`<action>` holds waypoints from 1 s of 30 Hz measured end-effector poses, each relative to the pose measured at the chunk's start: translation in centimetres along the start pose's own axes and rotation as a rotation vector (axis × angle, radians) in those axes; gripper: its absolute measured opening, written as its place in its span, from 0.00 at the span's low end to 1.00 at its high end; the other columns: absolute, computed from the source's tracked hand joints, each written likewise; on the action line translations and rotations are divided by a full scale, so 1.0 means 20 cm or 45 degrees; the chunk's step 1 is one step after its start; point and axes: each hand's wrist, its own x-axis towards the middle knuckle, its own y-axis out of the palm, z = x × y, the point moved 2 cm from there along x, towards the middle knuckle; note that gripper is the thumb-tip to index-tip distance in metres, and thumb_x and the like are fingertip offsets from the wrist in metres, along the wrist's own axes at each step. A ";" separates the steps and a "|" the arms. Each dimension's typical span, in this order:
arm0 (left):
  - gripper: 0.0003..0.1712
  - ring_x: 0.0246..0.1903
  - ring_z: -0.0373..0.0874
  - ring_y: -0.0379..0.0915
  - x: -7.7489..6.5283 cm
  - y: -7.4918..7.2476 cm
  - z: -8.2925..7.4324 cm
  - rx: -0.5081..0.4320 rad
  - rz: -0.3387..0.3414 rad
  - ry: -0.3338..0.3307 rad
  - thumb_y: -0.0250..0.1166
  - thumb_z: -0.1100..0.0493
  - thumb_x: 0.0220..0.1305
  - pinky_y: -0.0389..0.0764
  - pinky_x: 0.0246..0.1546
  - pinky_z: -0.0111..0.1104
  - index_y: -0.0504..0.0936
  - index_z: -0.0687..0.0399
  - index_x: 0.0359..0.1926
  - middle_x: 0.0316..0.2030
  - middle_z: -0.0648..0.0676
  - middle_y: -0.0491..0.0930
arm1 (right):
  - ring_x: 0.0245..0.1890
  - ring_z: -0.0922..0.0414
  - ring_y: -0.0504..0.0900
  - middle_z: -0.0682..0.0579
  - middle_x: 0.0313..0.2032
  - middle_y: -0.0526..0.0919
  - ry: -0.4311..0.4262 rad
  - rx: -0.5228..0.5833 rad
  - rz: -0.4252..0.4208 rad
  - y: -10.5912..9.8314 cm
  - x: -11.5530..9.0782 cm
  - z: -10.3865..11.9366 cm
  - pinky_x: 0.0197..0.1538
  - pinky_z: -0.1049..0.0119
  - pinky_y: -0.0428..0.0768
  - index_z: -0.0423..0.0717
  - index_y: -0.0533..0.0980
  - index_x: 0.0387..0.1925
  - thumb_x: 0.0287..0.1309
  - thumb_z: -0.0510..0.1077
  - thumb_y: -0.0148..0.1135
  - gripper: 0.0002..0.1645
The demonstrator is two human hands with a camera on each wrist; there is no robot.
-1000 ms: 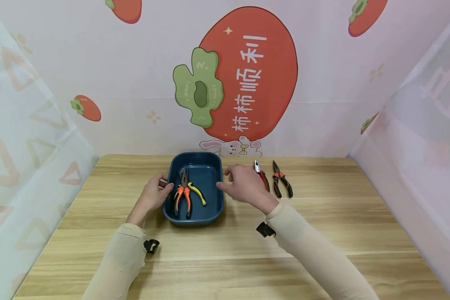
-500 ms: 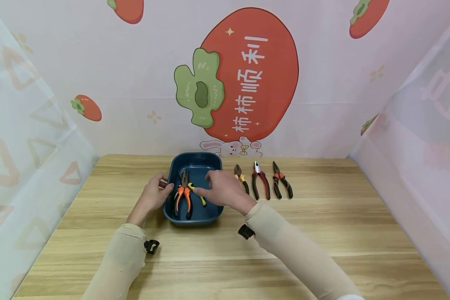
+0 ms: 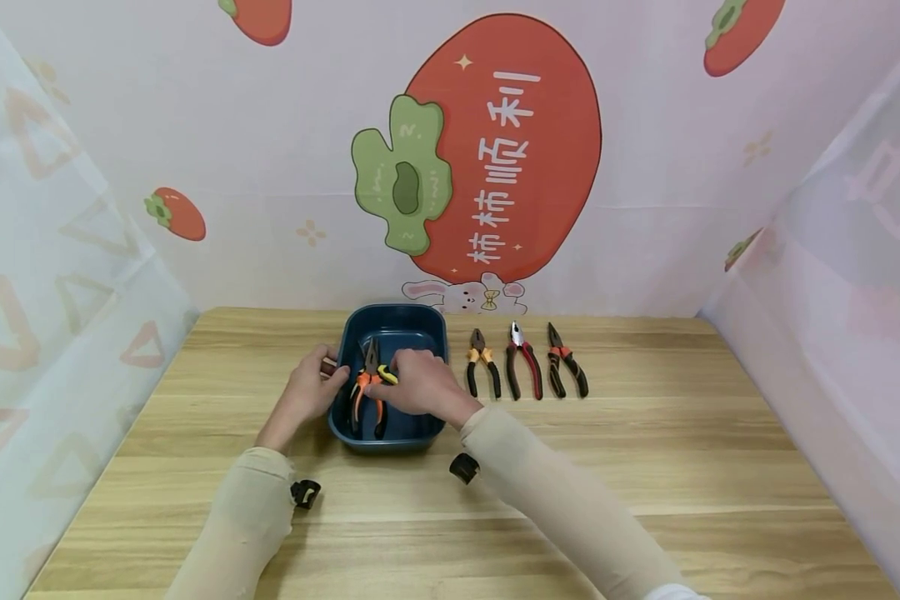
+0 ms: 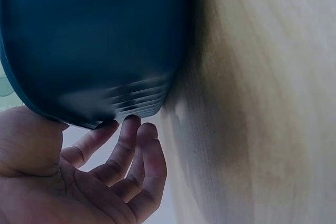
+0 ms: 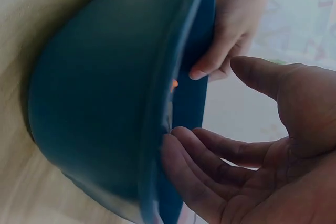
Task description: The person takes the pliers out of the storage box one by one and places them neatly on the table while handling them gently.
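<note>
A dark blue plastic bin (image 3: 390, 446) stands on the table. My left hand (image 3: 311, 387) holds its left side, thumb over the rim and fingers outside; the left wrist view shows fingertips right at the ribbed outer wall (image 4: 100, 35). My right hand (image 3: 418, 383) reaches over the bin with nothing gripped. In the right wrist view its fingers (image 5: 194, 179) are loosely bent at the near rim, thumb spread apart. Inside lie orange-handled pliers (image 3: 379, 414) and yellow-handled pliers (image 3: 387, 375), the latter largely hidden under the right hand.
Right of the bin, three pliers lie in a row: yellow-and-black pliers (image 3: 479, 343), red-and-black pliers (image 3: 518, 340) and orange-and-black long-nose pliers (image 3: 556, 340). A printed cloth wall (image 3: 270, 150) rises behind the wooden table (image 3: 390, 533).
My right hand has moved left from beside the bin's right rim to over the pliers inside, uncovering the yellow-and-black pliers on the table. The left hand keeps its place.
</note>
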 end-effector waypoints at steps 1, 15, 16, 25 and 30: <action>0.13 0.43 0.58 0.77 0.00 0.00 0.00 0.003 0.001 -0.001 0.55 0.61 0.76 0.81 0.37 0.43 0.71 0.68 0.53 0.45 0.68 0.78 | 0.12 0.59 0.65 0.56 0.16 0.65 0.014 0.008 0.011 0.01 0.00 0.00 0.17 0.68 0.58 0.46 0.75 0.26 0.62 0.66 0.67 0.28; 0.13 0.45 0.59 0.77 0.00 0.00 -0.01 0.044 -0.015 -0.014 0.55 0.61 0.75 0.82 0.40 0.46 0.71 0.67 0.53 0.45 0.68 0.79 | 0.12 0.57 0.70 0.55 0.13 0.74 0.068 0.064 0.115 0.12 0.06 0.00 0.16 0.68 0.65 0.48 0.76 0.23 0.61 0.68 0.66 0.30; 0.13 0.45 0.59 0.78 0.00 0.00 -0.01 0.046 -0.017 -0.012 0.55 0.61 0.75 0.82 0.40 0.46 0.71 0.67 0.53 0.45 0.68 0.79 | 0.13 0.57 0.72 0.54 0.15 0.76 0.072 0.064 0.122 0.12 0.06 0.00 0.17 0.68 0.66 0.48 0.77 0.25 0.61 0.68 0.66 0.29; 0.14 0.45 0.60 0.78 0.00 0.00 0.00 0.051 -0.027 -0.001 0.55 0.61 0.74 0.81 0.41 0.48 0.72 0.68 0.53 0.44 0.68 0.79 | 0.25 0.50 0.84 0.54 0.20 0.84 0.136 0.061 0.176 0.15 0.09 0.02 0.20 0.66 0.70 0.50 0.79 0.27 0.59 0.68 0.67 0.26; 0.14 0.44 0.60 0.78 0.00 0.00 0.00 0.050 -0.031 0.008 0.55 0.61 0.74 0.81 0.40 0.47 0.72 0.68 0.53 0.43 0.68 0.79 | 0.23 0.52 0.83 0.53 0.22 0.85 0.154 -0.004 0.189 0.16 0.10 0.03 0.20 0.66 0.69 0.51 0.79 0.26 0.58 0.69 0.67 0.27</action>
